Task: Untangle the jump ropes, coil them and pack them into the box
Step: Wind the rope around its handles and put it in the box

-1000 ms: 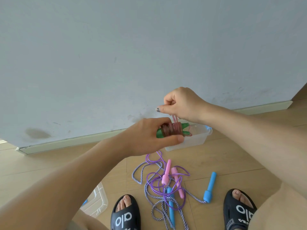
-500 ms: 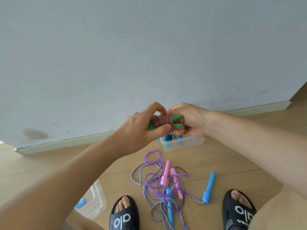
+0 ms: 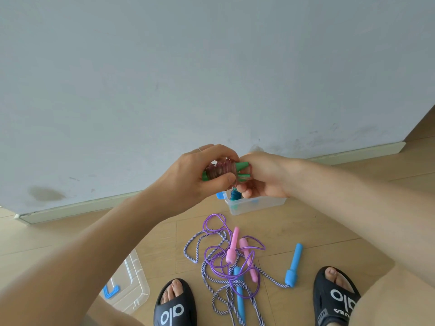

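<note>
Head view, nearest edge first: two feet in black slides, the left slide (image 3: 175, 304) and the right slide (image 3: 335, 297), stand on the wooden floor (image 3: 317, 231). A clear plastic lid (image 3: 131, 283) with a blue clip lies at the lower left, beside the left foot. Between the feet lies a tangled heap: a purple rope (image 3: 221, 250) with two pink handles (image 3: 231, 248) is interlaced with a blue-and-white braided rope (image 3: 200, 238), whose blue handles (image 3: 293, 267) lie one to the right of the heap and one within it.

Farther out, a clear plastic box (image 3: 256, 204) sits on the floor close to the wall's skirting board (image 3: 353, 152). It holds at least one blue bundle, partly hidden by the hands.

Above the box, both hands hold a coiled jump rope (image 3: 222, 169): a translucent reddish cord wound around green handles (image 3: 242, 167). The left hand (image 3: 200, 177) grips the coil, thumb beneath and fingers curled over the top; a ring shows on one finger. The right hand (image 3: 266, 177) has its fingers closed on the green handle ends and the last turn of cord. The coil is held clear of the box, not inside it.

Beyond stands a grey-white wall (image 3: 211, 78), marked with scuffs and a stain low on the left.
</note>
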A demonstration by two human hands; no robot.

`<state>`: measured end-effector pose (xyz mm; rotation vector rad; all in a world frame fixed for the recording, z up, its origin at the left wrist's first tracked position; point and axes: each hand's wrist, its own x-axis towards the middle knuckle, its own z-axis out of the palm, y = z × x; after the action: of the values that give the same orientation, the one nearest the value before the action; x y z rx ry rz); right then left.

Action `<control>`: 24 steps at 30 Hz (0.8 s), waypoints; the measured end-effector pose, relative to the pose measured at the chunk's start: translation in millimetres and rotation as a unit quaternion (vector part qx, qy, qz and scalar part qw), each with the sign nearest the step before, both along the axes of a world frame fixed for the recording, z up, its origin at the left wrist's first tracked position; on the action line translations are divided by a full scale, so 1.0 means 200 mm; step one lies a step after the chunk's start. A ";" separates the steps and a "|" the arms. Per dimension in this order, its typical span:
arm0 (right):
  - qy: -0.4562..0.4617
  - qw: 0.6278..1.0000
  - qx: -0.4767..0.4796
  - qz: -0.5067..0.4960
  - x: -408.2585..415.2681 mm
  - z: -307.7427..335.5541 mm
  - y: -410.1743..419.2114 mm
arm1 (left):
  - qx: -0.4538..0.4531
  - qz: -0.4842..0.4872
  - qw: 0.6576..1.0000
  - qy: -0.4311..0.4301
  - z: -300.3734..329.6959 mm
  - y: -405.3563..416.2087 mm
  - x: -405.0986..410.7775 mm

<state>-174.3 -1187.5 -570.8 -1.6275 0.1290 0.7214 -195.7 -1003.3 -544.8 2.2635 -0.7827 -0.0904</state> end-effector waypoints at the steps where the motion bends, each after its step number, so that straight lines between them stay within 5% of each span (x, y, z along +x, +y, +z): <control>1: -0.002 1.000 -0.005 -0.002 0.00 0.01 0.00 | -0.007 0.008 1.000 0.005 0.00 0.00 0.00; 7: 0.020 0.996 0.075 -0.038 0.00 0.08 -0.09 | -0.039 0.047 0.997 0.052 0.01 0.05 0.03; 24: -0.070 0.989 0.071 -0.112 -0.05 0.10 -0.08 | 0.008 0.083 0.996 0.009 -0.01 0.03 0.06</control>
<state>-183.4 -1202.7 -551.5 -1.4937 0.1539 0.4332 -182.9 -998.2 -546.9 2.3297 -0.5831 -0.0396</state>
